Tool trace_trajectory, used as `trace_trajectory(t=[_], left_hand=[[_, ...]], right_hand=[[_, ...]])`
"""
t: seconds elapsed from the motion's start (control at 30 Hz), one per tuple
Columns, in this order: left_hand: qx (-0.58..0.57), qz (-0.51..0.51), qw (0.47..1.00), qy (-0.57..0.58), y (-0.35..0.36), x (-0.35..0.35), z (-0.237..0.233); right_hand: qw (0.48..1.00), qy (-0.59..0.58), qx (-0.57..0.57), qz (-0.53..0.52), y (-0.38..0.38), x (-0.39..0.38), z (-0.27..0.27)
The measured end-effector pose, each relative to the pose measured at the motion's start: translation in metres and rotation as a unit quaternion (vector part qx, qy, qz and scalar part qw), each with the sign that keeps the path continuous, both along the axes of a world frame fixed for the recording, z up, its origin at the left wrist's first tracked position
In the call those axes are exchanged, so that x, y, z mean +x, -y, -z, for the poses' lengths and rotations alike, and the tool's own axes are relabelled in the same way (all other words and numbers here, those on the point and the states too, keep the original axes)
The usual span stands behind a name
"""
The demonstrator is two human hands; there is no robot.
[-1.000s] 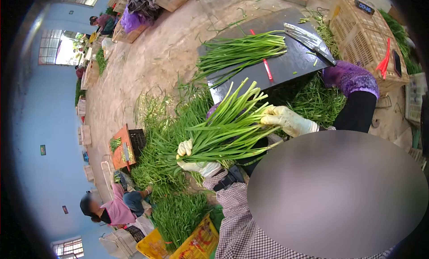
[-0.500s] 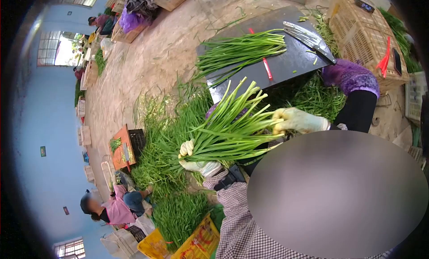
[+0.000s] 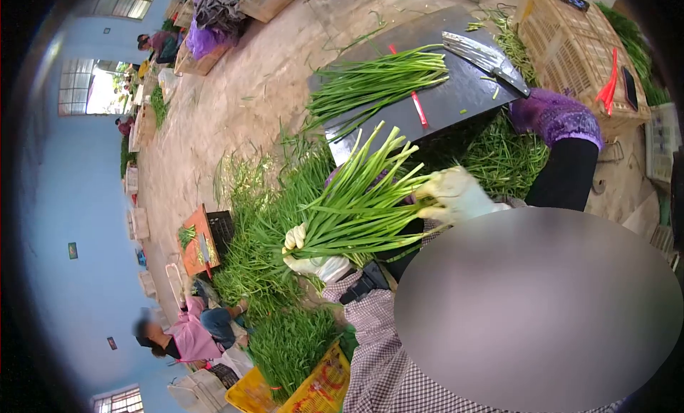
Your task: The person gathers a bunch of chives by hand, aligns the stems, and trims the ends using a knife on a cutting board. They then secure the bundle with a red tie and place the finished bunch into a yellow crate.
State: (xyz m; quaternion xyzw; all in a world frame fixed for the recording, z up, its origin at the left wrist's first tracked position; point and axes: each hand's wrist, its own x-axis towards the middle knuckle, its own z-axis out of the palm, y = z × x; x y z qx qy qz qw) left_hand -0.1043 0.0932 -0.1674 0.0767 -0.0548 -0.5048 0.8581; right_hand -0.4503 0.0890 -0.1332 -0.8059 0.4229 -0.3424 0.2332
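Observation:
My left hand (image 3: 305,251), in a whitish glove, is closed round the leafy end of a loose bunch of long green stalks (image 3: 363,206). The pale ends fan out towards my right hand (image 3: 452,194), also gloved, which is at the tips of the lower stalks; its fingers are smeared by motion. Beyond the bunch, more green stalks (image 3: 385,82) lie on a dark board (image 3: 399,39) across a red strip (image 3: 418,108). A knife (image 3: 491,63) with a dark handle rests on the same board.
Loose greens (image 3: 260,235) are heaped on the floor beside the board. A yellow crate (image 3: 324,381) holds more greens. A plastic crate (image 3: 563,50) bears a phone and red strips. A seated co-worker (image 3: 189,335) is near an orange board (image 3: 196,242). Other people are farther off.
My right hand has moved slightly left and is now blurred, and the pale stalk ends have shifted left with it. My left hand keeps its hold. The whole view has shifted a little.

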Motion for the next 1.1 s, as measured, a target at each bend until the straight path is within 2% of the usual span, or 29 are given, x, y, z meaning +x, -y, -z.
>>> trace_trajectory(t=[0.07,0.1,0.13,0.23,0.33,0.4,0.43,0.47,0.53,0.57,0.6,0.63,0.67,0.7,0.77,0.87,0.93,1.0,1.03,1.1], left_hand=[[-0.017,-0.006,1.000,0.017,0.000,0.005,0.004],[-0.053,0.040,0.997,0.033,-0.001,0.008,0.007],[-0.054,0.038,0.997,0.035,-0.003,0.012,0.009],[-0.008,0.014,1.000,0.008,-0.009,0.017,0.016],[0.013,-0.009,1.000,-0.023,-0.008,0.018,0.018],[-0.003,0.001,1.000,-0.003,-0.011,0.017,0.018],[-0.007,0.014,1.000,-0.007,-0.010,0.016,0.016],[-0.012,0.027,1.000,-0.011,-0.010,0.015,0.017],[-0.009,0.020,1.000,0.012,-0.011,0.019,0.023],[-0.011,0.031,0.999,0.028,-0.010,0.019,0.023],[-0.012,0.041,0.998,0.043,-0.011,0.018,0.022],[0.014,0.000,1.000,0.016,-0.010,0.017,0.022],[-0.003,0.004,1.000,-0.005,-0.008,0.011,0.016],[0.002,0.002,1.000,0.007,-0.009,0.013,0.017],[0.003,0.005,1.000,0.023,-0.007,0.014,0.015],[-0.018,0.034,0.999,0.035,-0.006,0.008,0.007],[-0.004,0.001,1.000,0.025,-0.007,0.008,0.005],[-0.004,-0.010,1.000,0.026,-0.006,0.001,-0.006],[0.008,-0.035,0.999,0.033,-0.007,-0.004,-0.011],[0.009,-0.044,0.998,0.050,-0.006,-0.005,-0.016]], right_hand=[[0.999,0.022,0.034,-0.003,0.005,0.015,0.028],[0.997,0.042,0.070,-0.012,0.009,0.020,0.034],[0.997,0.043,0.069,-0.013,0.010,0.020,0.039],[0.996,-0.022,-0.037,0.082,0.009,0.013,0.052],[0.988,-0.092,-0.050,0.111,0.011,-0.015,0.050],[0.957,-0.255,-0.091,0.102,0.010,-0.049,0.057],[0.939,-0.317,-0.035,0.131,0.008,-0.066,0.079],[0.918,-0.386,0.033,0.089,0.003,-0.089,0.092],[0.816,-0.567,0.107,0.007,-0.020,-0.115,0.091],[0.815,-0.570,0.107,0.008,-0.021,-0.114,0.080],[0.876,-0.475,0.082,0.032,-0.019,-0.106,0.064],[0.925,-0.372,0.058,0.054,-0.017,-0.095,0.048],[0.961,-0.264,0.041,0.069,-0.008,-0.078,0.032],[0.981,-0.175,-0.024,0.075,-0.001,-0.060,0.013],[0.994,-0.066,-0.062,0.059,0.012,-0.023,-0.006],[0.975,-0.197,-0.100,0.024,0.025,0.007,0.017],[0.967,-0.211,-0.140,0.027,0.031,0.017,0.034],[0.941,-0.295,-0.164,0.021,0.032,0.022,0.032],[0.957,-0.257,-0.132,-0.002,0.033,0.024,0.031],[0.948,-0.298,-0.104,-0.039,0.034,0.035,0.035]])
